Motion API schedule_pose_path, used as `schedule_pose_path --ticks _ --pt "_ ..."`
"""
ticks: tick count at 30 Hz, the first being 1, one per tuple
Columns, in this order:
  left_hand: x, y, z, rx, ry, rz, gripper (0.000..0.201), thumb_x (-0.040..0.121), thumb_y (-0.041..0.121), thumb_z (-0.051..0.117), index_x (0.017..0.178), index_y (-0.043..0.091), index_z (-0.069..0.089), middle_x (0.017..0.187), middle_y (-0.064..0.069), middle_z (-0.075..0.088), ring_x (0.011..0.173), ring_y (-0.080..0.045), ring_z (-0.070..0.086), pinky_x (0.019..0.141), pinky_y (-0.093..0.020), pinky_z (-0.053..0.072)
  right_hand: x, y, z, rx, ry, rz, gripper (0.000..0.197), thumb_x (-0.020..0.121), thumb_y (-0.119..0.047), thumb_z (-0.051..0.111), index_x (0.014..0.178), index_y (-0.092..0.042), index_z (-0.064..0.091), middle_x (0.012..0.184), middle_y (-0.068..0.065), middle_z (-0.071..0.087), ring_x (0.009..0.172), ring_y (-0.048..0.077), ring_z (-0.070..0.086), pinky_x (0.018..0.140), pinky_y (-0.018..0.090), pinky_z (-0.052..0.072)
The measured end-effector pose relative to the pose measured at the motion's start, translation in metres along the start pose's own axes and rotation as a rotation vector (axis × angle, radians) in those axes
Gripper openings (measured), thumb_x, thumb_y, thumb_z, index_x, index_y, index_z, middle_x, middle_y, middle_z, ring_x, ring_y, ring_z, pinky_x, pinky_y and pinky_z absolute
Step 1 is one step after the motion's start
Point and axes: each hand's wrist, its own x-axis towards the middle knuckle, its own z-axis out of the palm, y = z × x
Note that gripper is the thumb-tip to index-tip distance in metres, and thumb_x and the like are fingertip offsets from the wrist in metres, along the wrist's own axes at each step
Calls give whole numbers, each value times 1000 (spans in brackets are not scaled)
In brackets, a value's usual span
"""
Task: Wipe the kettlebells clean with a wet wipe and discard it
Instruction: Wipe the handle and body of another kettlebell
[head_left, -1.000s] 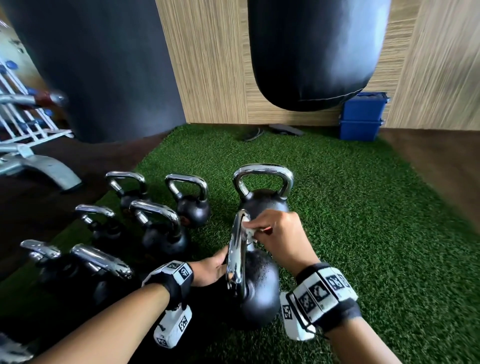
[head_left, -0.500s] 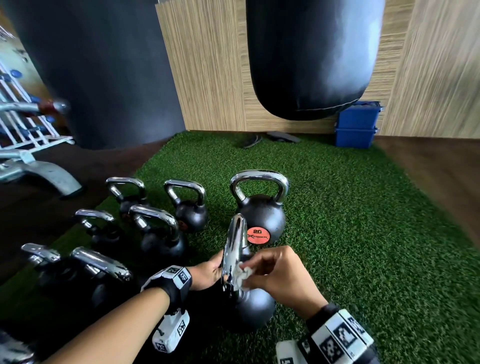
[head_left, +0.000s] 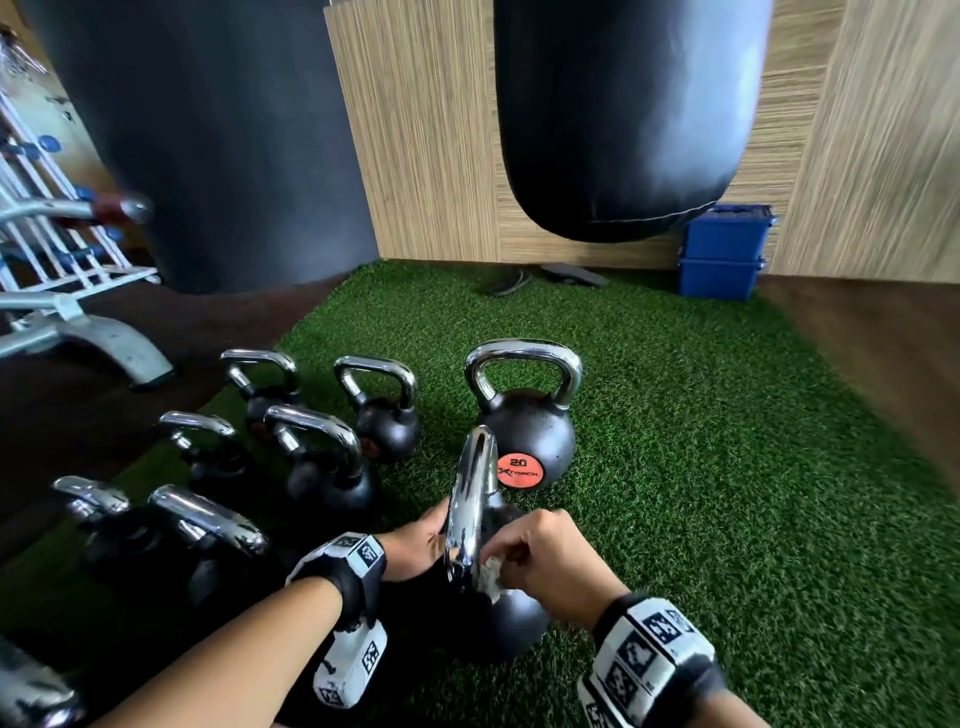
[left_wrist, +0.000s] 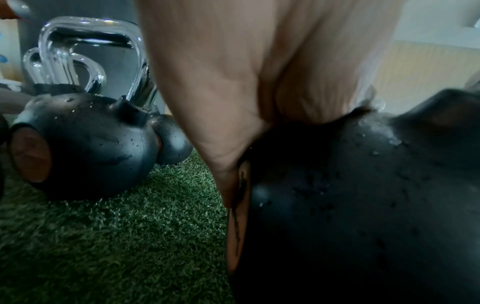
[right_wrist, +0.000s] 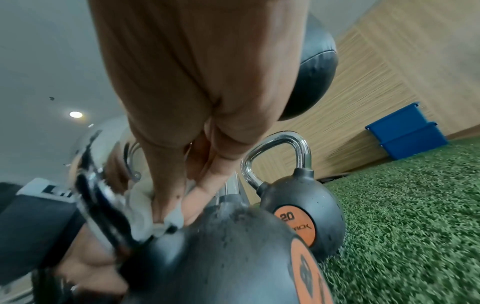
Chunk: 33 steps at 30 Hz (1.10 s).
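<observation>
Your right fingers (head_left: 511, 552) pinch the wipe (head_left: 488, 578) against the handle's (head_left: 470, 499) base; that upright handle rises just beyond them.

Head view: from above my forearms, facing forward and down over the turf (head_left: 701, 467) toward the wood wall (head_left: 431, 130). Left wrist view: low beside my left hand (left_wrist: 246, 72), very near the nearest kettlebell (left_wrist: 363, 205). Right wrist view: low, tilted, looking past my right hand (right_wrist: 194, 72). Both the head and right wrist views show the kettlebell marked 20 (head_left: 524, 436) and the blue bins (right_wrist: 405, 131).
</observation>
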Motion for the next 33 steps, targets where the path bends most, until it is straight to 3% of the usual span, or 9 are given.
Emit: schedule_pose_path --ticks 4,8,11,13,18,23,28,30,33 --pt "0 2 4 -94 -19 -17 54 107 15 45 155 0 25 157 -29 31 149 -37 27 122 -49 23 21 2 -8 -48 -159 -39 20 74 1 77 92 -7 79 91 9 74 74 11 61 63 8 42" --pt "2 1 3 -95 11 -24 55 110 17 37 158 2 16 164 -15 24 153 -23 21 125 -39 18 32 -3 -13 25 -265 -59 16 77 9 68 86 -1 76 95 12 72 76 9 60 66 10 44" --pt "4 -2 2 -97 -4 -24 57 109 19 40 158 4 15 164 -13 23 153 -22 21 125 -38 19 44 0 -16 55 -366 -63 36 77 12 65 62 -20 71 70 -19 69 60 -6 55 61 7 42" --pt "4 0 2 -63 -16 -34 58 109 24 41 159 8 16 164 -12 26 152 -20 24 125 -37 20 51 4 -15 2 -407 -39 30 78 8 66 68 -19 75 60 -23 62 58 -5 55 62 13 47" --pt "1 -1 -1 -18 -50 -26 64 108 41 36 160 13 12 166 -8 20 153 -18 17 126 -36 13 57 10 -16 146 -460 -36 13 81 2 70 92 -3 76 88 12 75 75 16 64 72 40 56" --pt "-1 1 -3 -1 -51 7 67 106 50 35 160 16 14 166 -6 19 153 -16 15 125 -31 10 54 10 -7 779 -475 5 22 87 10 62 101 -3 72 92 6 77 75 11 73 67 19 57" --pt "-6 11 -2 -33 -25 89 81 96 65 31 154 9 30 159 -10 35 148 -18 31 123 -27 19 54 15 8 1041 -371 8 27 83 17 62 109 11 67 103 25 71 84 26 73 76 31 60" --pt "-6 11 -2 -24 -43 59 59 107 43 31 153 6 29 158 -12 35 145 -15 30 116 -15 17 55 17 10 1051 -327 22 30 80 16 66 110 14 65 106 30 69 88 32 72 78 36 60" --pt "-6 5 -5 -74 -55 -57 49 110 24 34 154 4 29 159 -18 34 147 -27 33 118 -27 24 63 15 13 1089 -160 100 39 77 11 72 113 19 61 108 41 63 94 46 67 82 45 59"
